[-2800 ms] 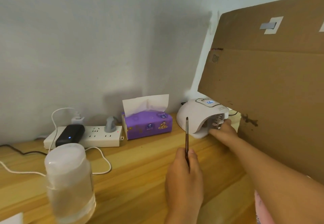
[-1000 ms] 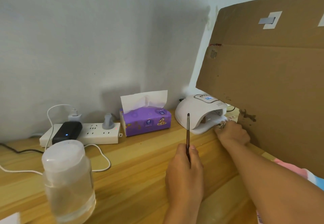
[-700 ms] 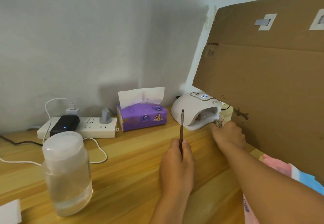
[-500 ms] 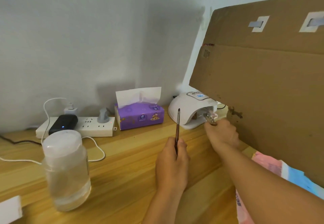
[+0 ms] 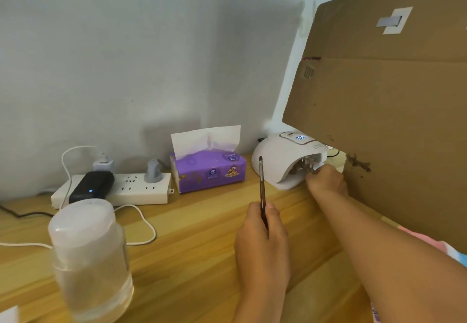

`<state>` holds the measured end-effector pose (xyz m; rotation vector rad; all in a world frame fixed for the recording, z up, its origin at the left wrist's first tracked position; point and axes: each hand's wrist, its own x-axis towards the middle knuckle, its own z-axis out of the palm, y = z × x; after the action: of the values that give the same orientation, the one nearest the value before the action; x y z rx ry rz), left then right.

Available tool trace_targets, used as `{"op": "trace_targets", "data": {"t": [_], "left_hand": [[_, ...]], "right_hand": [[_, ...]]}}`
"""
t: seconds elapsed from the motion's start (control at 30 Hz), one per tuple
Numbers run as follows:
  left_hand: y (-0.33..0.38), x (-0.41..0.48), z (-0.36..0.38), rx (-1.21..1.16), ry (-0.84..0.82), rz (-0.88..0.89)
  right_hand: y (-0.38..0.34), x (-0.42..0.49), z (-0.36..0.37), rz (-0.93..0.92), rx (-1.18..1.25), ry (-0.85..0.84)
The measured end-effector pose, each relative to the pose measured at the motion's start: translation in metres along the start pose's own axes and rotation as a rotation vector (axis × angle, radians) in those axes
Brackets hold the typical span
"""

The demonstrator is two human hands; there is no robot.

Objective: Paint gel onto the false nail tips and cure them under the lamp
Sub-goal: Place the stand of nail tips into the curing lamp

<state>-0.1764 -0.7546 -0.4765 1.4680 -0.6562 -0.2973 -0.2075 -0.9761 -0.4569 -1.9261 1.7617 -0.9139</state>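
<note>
A white curing lamp (image 5: pixel 278 160) stands at the back of the wooden desk (image 5: pixel 192 241), its display lit. My right hand (image 5: pixel 327 179) is at the lamp's opening and grips a small cluster of false nail tips (image 5: pixel 307 164), held just inside the mouth. My left hand (image 5: pixel 262 241) rests nearer me on the desk and pinches a thin gel brush (image 5: pixel 261 181), which stands upright with its tip up. How the nail tips are mounted is too small to tell.
A large cardboard sheet (image 5: pixel 389 110) leans over the lamp on the right. A purple tissue box (image 5: pixel 208 171) sits left of the lamp, then a power strip (image 5: pixel 136 191) with a black charger (image 5: pixel 91 187). A clear bottle (image 5: pixel 88 262) stands front left.
My right hand drew the nail tips back from inside the lamp, then brought them to the opening again. My left hand kept the brush upright. The view shifted slightly.
</note>
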Motion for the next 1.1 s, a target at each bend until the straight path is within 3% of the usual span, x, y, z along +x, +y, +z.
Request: {"op": "trace_targets", "data": {"t": [0.4, 0.57, 0.7, 1.1], "left_hand": [[0.003, -0.003, 0.0, 0.042, 0.002, -0.011], [0.003, -0.004, -0.001, 0.054, 0.005, -0.014], [0.003, -0.003, 0.0, 0.067, 0.007, -0.014], [0.003, -0.003, 0.0, 0.094, -0.009, -0.009]], "right_hand": [[0.001, 0.007, 0.006, -0.073, 0.073, -0.123], [-0.003, -0.002, 0.014, -0.126, 0.086, 0.031], [-0.008, -0.009, 0.019, -0.21, 0.032, -0.013], [-0.017, -0.013, 0.024, -0.161, -0.12, 0.094]]}}
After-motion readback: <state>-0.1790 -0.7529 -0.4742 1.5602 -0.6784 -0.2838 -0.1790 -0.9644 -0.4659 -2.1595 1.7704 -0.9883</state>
